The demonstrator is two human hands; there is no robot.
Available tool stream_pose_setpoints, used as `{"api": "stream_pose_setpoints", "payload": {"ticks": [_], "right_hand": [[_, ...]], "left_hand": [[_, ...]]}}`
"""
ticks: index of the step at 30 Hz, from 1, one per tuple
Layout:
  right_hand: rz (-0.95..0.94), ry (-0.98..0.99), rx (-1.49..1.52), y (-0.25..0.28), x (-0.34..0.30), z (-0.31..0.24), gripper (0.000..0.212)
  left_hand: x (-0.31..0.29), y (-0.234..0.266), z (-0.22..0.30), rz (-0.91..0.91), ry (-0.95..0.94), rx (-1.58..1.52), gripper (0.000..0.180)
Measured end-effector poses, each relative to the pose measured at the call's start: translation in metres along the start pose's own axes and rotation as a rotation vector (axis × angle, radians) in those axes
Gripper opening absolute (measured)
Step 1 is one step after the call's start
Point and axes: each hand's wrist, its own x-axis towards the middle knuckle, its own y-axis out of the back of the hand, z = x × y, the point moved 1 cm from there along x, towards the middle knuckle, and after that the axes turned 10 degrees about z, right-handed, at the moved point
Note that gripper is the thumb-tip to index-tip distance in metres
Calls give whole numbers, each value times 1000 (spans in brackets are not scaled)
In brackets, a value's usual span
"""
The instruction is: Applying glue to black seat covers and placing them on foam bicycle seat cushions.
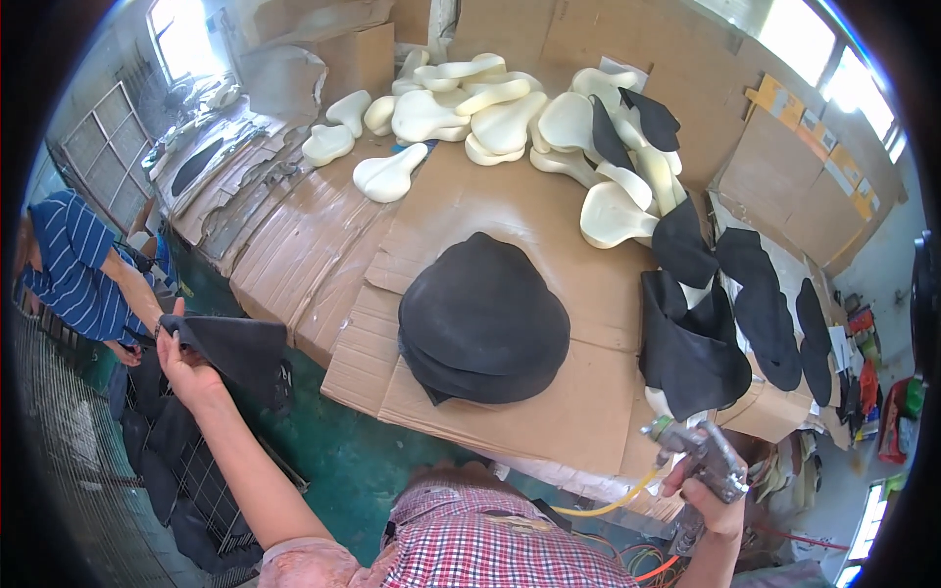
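Note:
My left hand (pixel 191 370) stretches out to the left, its fingers closed on a black fabric cover (pixel 240 355) that hangs beside the table. In my right hand (pixel 714 508), at the lower right, is a metal spray gun (pixel 718 465); a yellow hose (pixel 613 504) runs near it. A rounded stack of black covers (pixel 485 318) lies on the cardboard table top (pixel 441 429), between my two hands. Just beyond the spray gun, a black cover (pixel 698 363) drapes over a pale piece near the table's right edge.
Cream saddle-shaped foam pads (pixel 421 116) are heaped at the back. More black covers (pixel 760 304) lie along the right side. At the left stands a person in a striped shirt (pixel 74 265), an arm near my left hand. A wire rack (pixel 211 495) holding black pieces is below.

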Motion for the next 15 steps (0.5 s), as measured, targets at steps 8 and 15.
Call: {"api": "stream_pose_setpoints", "payload": {"ticks": [8, 15], "right_hand": [[78, -34, -134, 11, -26, -15, 57], [-94, -170, 24, -36, -10, -6, 59]], "left_hand": [[56, 47, 13, 464, -87, -21, 40], [45, 63, -20, 524, -93, -39, 45]]}}
